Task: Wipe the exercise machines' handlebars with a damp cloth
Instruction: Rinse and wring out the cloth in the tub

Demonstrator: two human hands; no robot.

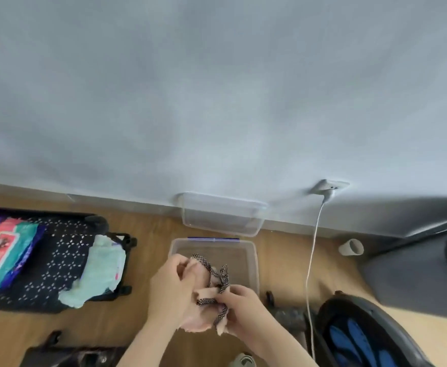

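Cloth point(221, 280) fills the head view's 6 o'clock area, a pale pink rag with a black-and-white checked trim, bunched and twisted between both hands. The left hand point(172, 286) curls round its upper end at about 9 o'clock of the bundle. The right hand point(243, 305) pinches the lower end at about 4 o'clock. The bundle hangs over the near edge of a clear plastic tub point(254, 263) on the wooden floor point(148, 229); whether the tub holds water I cannot tell.

The rag looks light, limp and probably wet. It should fold to any shape and wrap a bar easily, but it may drip and slide in the palm. Gathering it into a pad in one palm, loose trim tucked in, seems the best hold. No handlebars show. Part of a black exercise machine point(362, 337) with blue pads sits at 4 o'clock, beside a white cable point(312, 250).
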